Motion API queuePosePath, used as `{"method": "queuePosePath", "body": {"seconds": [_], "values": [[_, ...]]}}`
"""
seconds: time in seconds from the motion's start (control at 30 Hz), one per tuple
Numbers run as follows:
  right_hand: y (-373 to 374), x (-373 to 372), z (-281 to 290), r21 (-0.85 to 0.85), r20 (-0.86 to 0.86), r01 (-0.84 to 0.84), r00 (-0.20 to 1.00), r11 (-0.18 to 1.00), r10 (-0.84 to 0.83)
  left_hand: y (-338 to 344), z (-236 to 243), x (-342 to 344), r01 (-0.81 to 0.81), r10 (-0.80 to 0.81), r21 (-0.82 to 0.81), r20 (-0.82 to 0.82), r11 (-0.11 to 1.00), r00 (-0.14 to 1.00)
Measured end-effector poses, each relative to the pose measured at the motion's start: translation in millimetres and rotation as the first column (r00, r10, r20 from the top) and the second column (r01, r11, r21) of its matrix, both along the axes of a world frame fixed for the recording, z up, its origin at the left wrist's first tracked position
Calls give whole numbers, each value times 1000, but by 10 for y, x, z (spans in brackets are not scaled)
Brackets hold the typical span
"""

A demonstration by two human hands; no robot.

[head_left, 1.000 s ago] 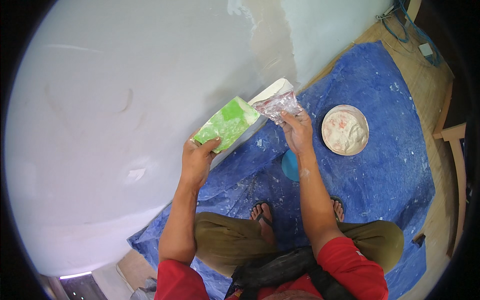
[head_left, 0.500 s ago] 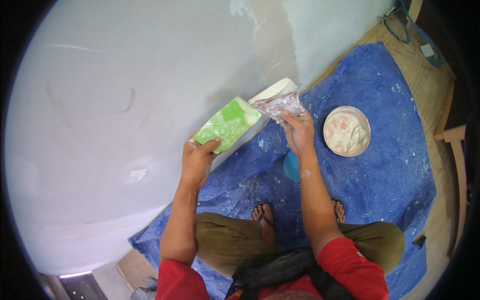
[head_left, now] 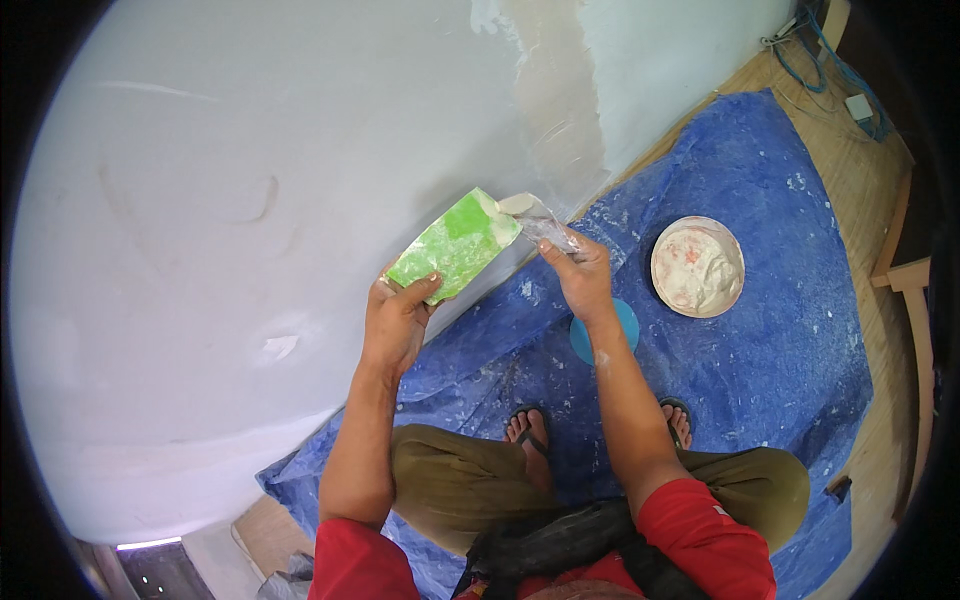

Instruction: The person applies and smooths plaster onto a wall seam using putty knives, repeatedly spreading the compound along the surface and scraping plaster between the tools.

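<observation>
My left hand (head_left: 398, 318) grips a green rectangular putty spreader (head_left: 455, 243) by its lower corner, thumb on top. White putty is smeared over its face. In my right hand (head_left: 585, 278) is a second flat putty spreader (head_left: 538, 220), pale and streaked with putty, seen tilted. Its tip meets or overlaps the green spreader's upper right corner. Both are held before the lower wall, above the tarp. Right of my right hand, a round tub of white putty (head_left: 697, 267) with pinkish traces stands on the blue tarp (head_left: 790, 380).
A pale wall (head_left: 250, 200) with a grey-beige patched strip (head_left: 560, 90) fills the left and top. Partly under my right forearm sits a round blue object (head_left: 622, 325). Cables (head_left: 850, 70) lie at the far right, near wooden furniture parts (head_left: 910, 275). My sandalled feet rest on the tarp.
My right hand has moved left and slightly down, turning its spreader so it shows narrower beside the green one. The left hand has barely moved. More of the round blue object shows.
</observation>
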State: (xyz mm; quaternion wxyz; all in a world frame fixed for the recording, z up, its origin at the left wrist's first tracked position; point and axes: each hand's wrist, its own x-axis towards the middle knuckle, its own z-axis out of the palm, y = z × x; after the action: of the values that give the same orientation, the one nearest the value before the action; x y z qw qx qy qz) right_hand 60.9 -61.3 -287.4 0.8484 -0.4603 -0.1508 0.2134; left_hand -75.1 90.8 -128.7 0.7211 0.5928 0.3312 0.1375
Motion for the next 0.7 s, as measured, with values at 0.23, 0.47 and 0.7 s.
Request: {"method": "queuePosePath", "body": {"seconds": [0.23,0.47,0.7], "values": [[52,6,10,-43,139,70,988,997,-63,-78,62,27,29,-26,-69,48,997,999],[49,95,67,-125,627,354,753,927,-202,129,-33,-86,63,-59,-117,39,991,997],[-99,248,-167,-308,69,165,986,937,-152,169,-14,-32,81,-69,-142,83,987,994]]}}
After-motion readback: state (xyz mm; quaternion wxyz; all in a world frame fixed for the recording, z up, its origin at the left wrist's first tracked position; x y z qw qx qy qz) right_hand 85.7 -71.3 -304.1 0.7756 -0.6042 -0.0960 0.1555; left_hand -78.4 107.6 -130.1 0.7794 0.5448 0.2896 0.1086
